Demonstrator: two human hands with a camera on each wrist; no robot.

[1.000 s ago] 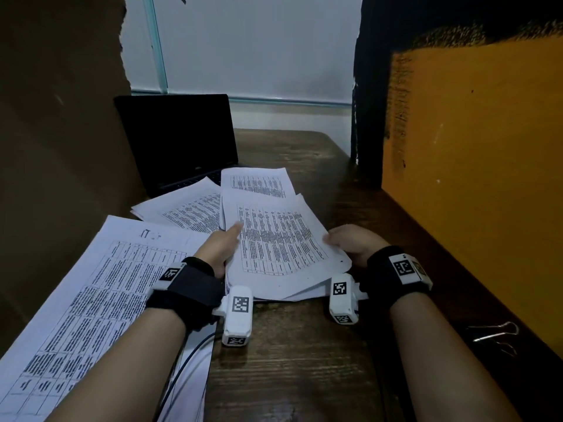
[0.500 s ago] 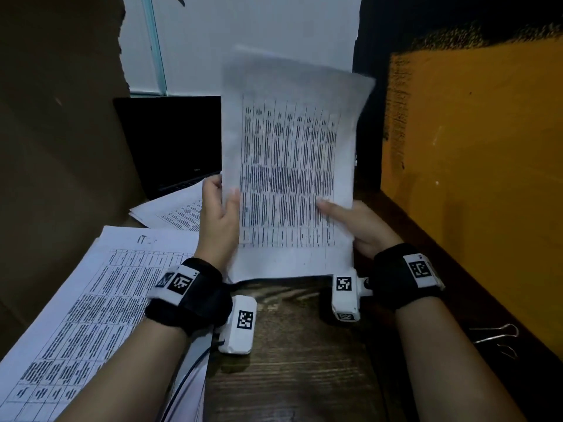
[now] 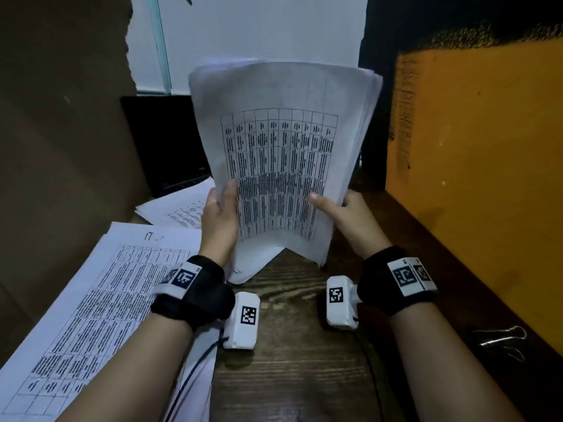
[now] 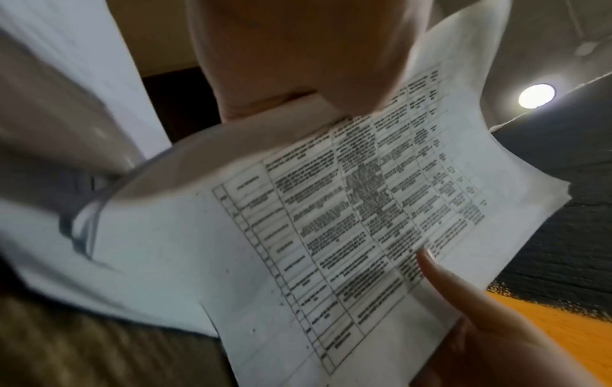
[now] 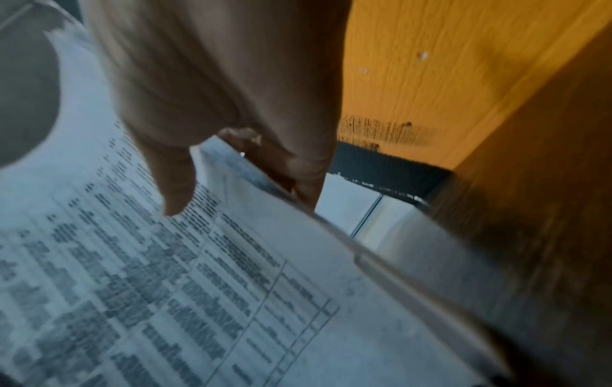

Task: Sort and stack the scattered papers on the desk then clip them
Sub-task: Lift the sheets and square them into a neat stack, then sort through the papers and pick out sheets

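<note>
A stack of white printed sheets [image 3: 280,159] with tables stands upright over the dark wooden desk [image 3: 292,354], its bottom edge bowed and its lower corners near the wood. My left hand [image 3: 221,214] grips its left edge, thumb on the front. My right hand [image 3: 341,208] grips the right edge, thumb pressed on the print. The left wrist view shows the sheets [image 4: 348,235] from below, with the right thumb on the print; the right wrist view shows the stack's edge [image 5: 251,183] pinched between my thumb and fingers. More printed sheets [image 3: 100,315] lie flat at the left, others [image 3: 179,208] behind them.
A black laptop [image 3: 164,141] stands open at the back left. An orange panel [image 3: 475,166] walls the right side, brown cardboard the left. Metal binder clips [image 3: 502,339] lie on the desk's right edge near my right forearm.
A second ago the sheets lay flat under both hands. Both hands have lifted them upright, and since half a second ago the stack has sunk lower, its bottom edge bowing near the desk.
</note>
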